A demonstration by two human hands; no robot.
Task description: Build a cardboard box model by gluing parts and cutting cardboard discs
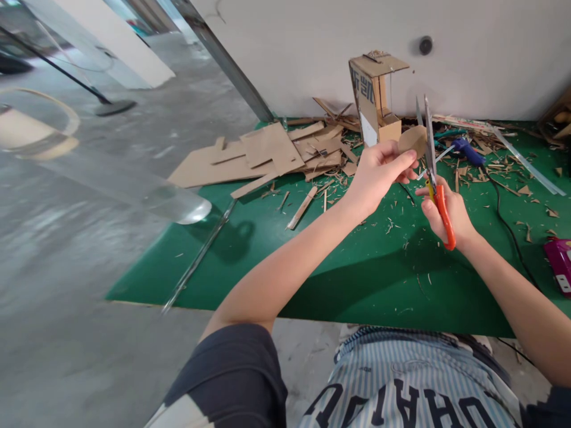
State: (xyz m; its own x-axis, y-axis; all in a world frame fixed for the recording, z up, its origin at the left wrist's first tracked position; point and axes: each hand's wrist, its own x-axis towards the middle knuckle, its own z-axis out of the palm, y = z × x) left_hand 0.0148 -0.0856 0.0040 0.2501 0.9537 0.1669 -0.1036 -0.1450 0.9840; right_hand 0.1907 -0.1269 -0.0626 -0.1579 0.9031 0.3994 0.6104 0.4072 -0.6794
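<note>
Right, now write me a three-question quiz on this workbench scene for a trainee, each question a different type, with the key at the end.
1. Multiple choice: what does the right hand hold?
A. the blue glue gun
B. the orange-handled scissors
C. a strip of clear plastic

2. True or false: the two blade tips of the scissors are apart.

3. Fill in the colour: the left hand pinches a rounded piece of cardboard above the ____ tabletop.

Key: 1. B; 2. true; 3. green
</note>
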